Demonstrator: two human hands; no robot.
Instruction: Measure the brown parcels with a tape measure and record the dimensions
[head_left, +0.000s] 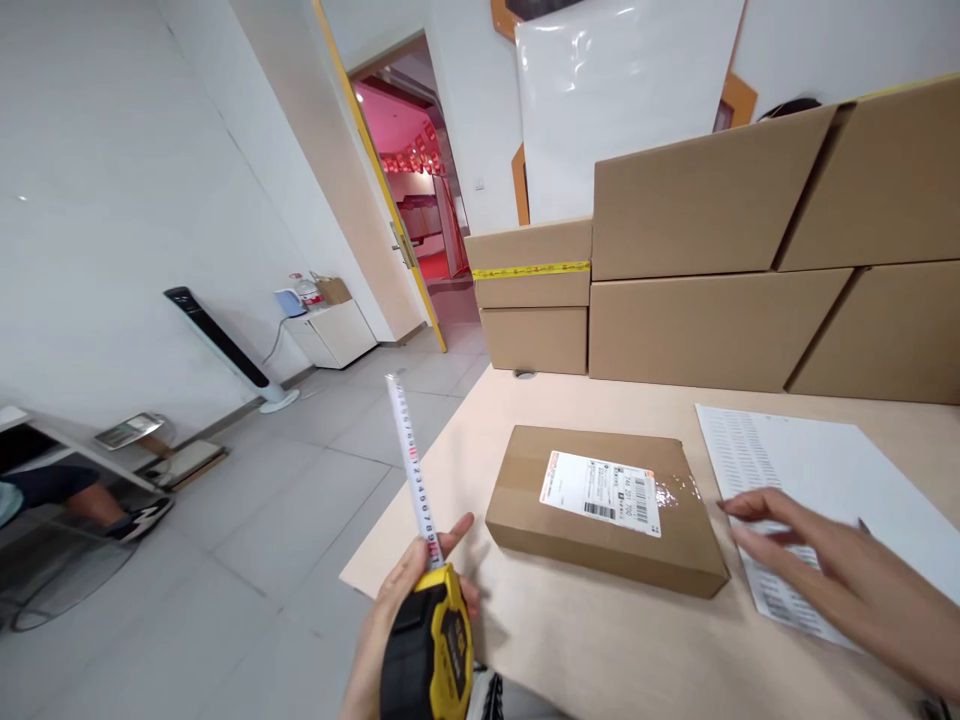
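Note:
My left hand (401,590) is wrapped round a yellow and black tape measure (442,645). Its white blade (415,465) is partly drawn out and points up and away, past the table's left edge. A flat brown cardboard box (600,505) with a white shipping label lies on the table, to the right of the tape measure. By the box's right side hovers my right hand (825,565), fingers apart and holding nothing. Beneath that hand is a printed white sheet (810,470), with a dark pen-like tip partly hidden behind the hand.
Large cardboard boxes (712,325) are stacked along the back of the pale table (630,650). To the left is tiled floor with a tower fan (217,340), a white cabinet (334,330) and an open door (386,190). A seated person's leg (82,500) shows at far left.

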